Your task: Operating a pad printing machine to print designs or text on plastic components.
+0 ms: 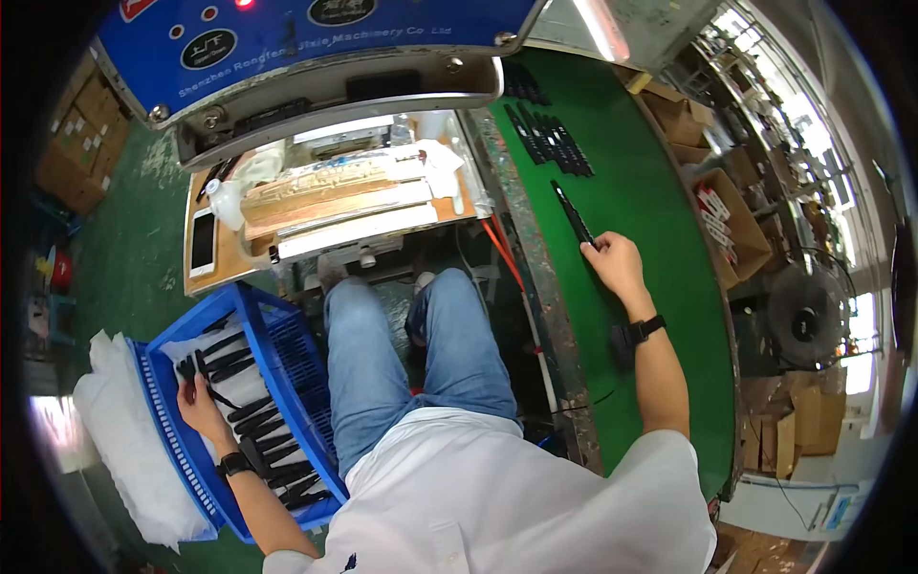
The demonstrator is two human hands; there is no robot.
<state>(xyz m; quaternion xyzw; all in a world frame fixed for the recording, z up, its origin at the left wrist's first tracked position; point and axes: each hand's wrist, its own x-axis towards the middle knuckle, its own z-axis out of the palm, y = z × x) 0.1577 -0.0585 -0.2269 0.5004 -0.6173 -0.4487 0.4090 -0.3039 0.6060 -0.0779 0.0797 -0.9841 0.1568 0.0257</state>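
Note:
My right hand (618,264) pinches the near end of a long, narrow black part (571,209) over the green belt-like surface (631,179) on the right. Farther along that surface, several similar black strips (549,140) lie side by side. To my left, a blue plastic crate (269,373) holds several black handle-like parts (262,423) on white sheeting. Inside the crate, my left hand (199,410) has its fingers on a black piece (188,369) near the far left side. My fingers partly hide that piece.
A blue machine housing (315,50) overhangs the worktable. On the table are a white-faced phone (203,242), a plastic bottle (225,204) and a wooden block (330,194). White wrapping (133,438) lies beside the crate. A cardboard box (731,226) and a fan (807,316) stand at the right.

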